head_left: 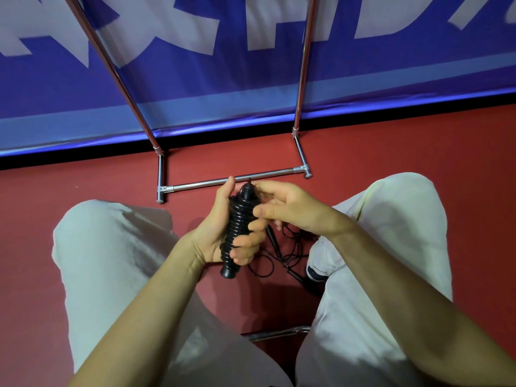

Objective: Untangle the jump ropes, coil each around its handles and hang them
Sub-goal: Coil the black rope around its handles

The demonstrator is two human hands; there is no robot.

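the left hand point(220, 233) wraps its fingers round the coiled rope point(238, 227). the right hand point(282, 208) pinches the rope's top, at 12 o'clock. more rope point(282, 255) lies at 4 o'clock.

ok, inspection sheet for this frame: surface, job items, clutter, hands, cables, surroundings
Surface: red floor; the person sits over it, knees apart.
Job's things: coiled rope, black, wound tight round its handles, held upright. Loose rope tangled on the floor between the legs, not yet coiled.
Clutter: nothing seen.
Hands: left hand grips the coiled rope round its middle; right hand at its top end, fingers curled there; whether it pinches the rope's end is unclear.
Cables: nothing seen beyond the ropes.
Surroundings: chrome rack standing ahead, nothing hanging in view; blue banner behind it; shoe beside the loose rope.
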